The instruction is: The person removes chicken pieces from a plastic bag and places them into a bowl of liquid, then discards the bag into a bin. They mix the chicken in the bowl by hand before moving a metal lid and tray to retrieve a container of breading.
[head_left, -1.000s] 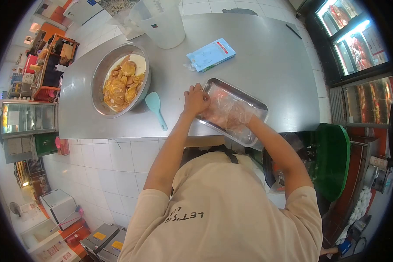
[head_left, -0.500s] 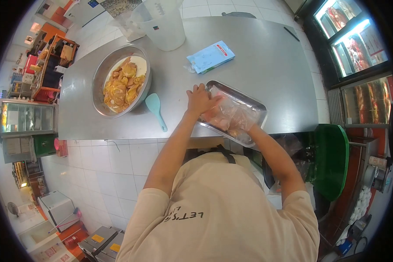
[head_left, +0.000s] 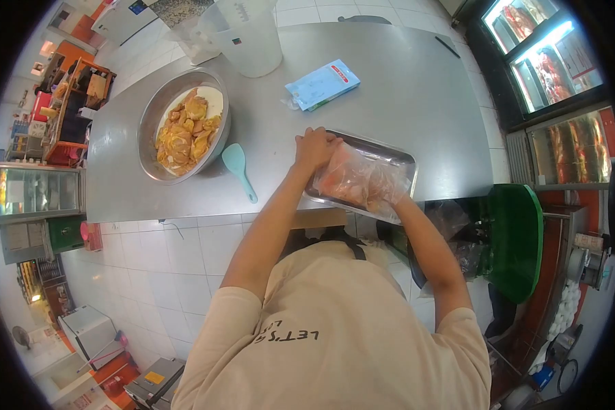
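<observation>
A clear plastic bag with pinkish contents lies over a rectangular metal tray at the table's near edge. My left hand grips the bag's upper left edge beside the tray's rim. Inside the bag, its fingers covered by plastic, is my right hand; what it touches there is hard to make out. To the left, a teal spatula rests on the table. Beyond it stands a round metal bowl with yellow-coated pieces and a whitish liquid.
On the steel table are a blue packet, a large translucent measuring jug and a thin dark stick at the far right. A green bin lid stands right of the near edge.
My left hand has drawn the bag's edge closer to the tray's upper left corner, and the plastic looks more spread over the tray. The whole view has shifted slightly.
</observation>
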`<state>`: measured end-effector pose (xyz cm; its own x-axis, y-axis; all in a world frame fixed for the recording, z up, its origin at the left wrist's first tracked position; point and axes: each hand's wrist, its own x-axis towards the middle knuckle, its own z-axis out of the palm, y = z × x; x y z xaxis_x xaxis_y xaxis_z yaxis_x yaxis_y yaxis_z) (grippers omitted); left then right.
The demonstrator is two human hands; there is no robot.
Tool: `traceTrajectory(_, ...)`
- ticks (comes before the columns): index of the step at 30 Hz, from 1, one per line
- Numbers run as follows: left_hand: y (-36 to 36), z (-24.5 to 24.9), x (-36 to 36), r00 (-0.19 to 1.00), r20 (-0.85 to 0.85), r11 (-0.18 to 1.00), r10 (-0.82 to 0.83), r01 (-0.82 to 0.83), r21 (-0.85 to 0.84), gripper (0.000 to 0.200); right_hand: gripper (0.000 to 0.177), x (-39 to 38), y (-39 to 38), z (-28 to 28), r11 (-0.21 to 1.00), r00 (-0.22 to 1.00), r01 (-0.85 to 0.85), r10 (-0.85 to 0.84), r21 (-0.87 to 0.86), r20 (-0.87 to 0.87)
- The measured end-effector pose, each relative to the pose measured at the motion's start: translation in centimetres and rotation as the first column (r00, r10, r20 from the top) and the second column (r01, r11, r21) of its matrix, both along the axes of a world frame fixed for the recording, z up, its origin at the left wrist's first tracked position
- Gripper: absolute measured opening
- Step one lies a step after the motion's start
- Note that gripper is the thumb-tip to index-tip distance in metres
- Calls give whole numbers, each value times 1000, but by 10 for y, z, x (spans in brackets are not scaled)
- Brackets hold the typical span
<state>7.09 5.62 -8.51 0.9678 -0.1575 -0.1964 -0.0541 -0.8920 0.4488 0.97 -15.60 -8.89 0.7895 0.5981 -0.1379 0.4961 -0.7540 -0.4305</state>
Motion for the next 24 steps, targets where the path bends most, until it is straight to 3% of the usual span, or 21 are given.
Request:
traceTrajectory(2, 4, -9, 0, 999, 25, 990, 22, -18, -142, 46, 47, 2, -7, -12, 998, 1000, -7, 7, -55, 0)
traceTrajectory(4, 8, -11, 0, 998, -19, 985, 57, -59, -164, 47, 47, -2, -9, -14, 994, 1000, -17, 17, -112, -1)
traceTrajectory(6, 6, -5, 0, 994, -61, 977, 91, -101, -187, 47, 46, -8, -11, -13, 963, 989, 40, -77, 267, 129)
traceTrajectory(8, 5, 11, -1, 954, -279, 990, 107, -129, -62, 45, 45, -10, -12, -20, 940, 993, 67, -96, 333, 73)
traceTrajectory(9, 7, 5, 0, 955, -277, 990, 106, -129, -63, 45, 45, -9, -11, -22, 912, 994, 93, -109, 399, 18)
traceTrajectory(13, 7, -12, -1, 989, -149, 972, 21, -55, -227, 44, 41, -13, -6, -16, 912, 988, 148, -156, 382, -11)
traceTrajectory(15, 10, -12, -3, 997, -75, 957, 22, -43, -288, 44, 40, -16, -4, -16, 923, 969, 97, -173, 371, 177)
traceTrajectory(16, 12, -13, -4, 995, -69, 954, 69, -86, -286, 42, 40, -19, 2, 0, 924, 968, 99, -175, 370, 179)
traceTrajectory(18, 14, -15, -3, 991, -62, 948, 115, -128, -290, 41, 37, -23, 12, 32, 694, 949, 285, -302, 662, -92)
traceTrajectory(19, 15, -16, -2, 987, -104, 943, 124, -149, -297, 40, 37, -21, 11, 30, 696, 948, 287, -305, 658, -91)
traceTrajectory(21, 14, -18, -1, 981, -149, 938, 122, -163, -305, 38, 32, -15, 9, 23, 791, 879, 82, -344, 606, 330)
traceTrajectory(22, 12, -19, -1, 984, -131, 939, 124, -159, -306, 38, 32, -18, 11, 22, 793, 877, 89, -349, 602, 330)
traceTrajectory(24, 10, -18, 0, 986, -117, 939, 118, -149, -311, 37, 27, -26, 17, 22, 529, 774, 491, -630, 693, -68)
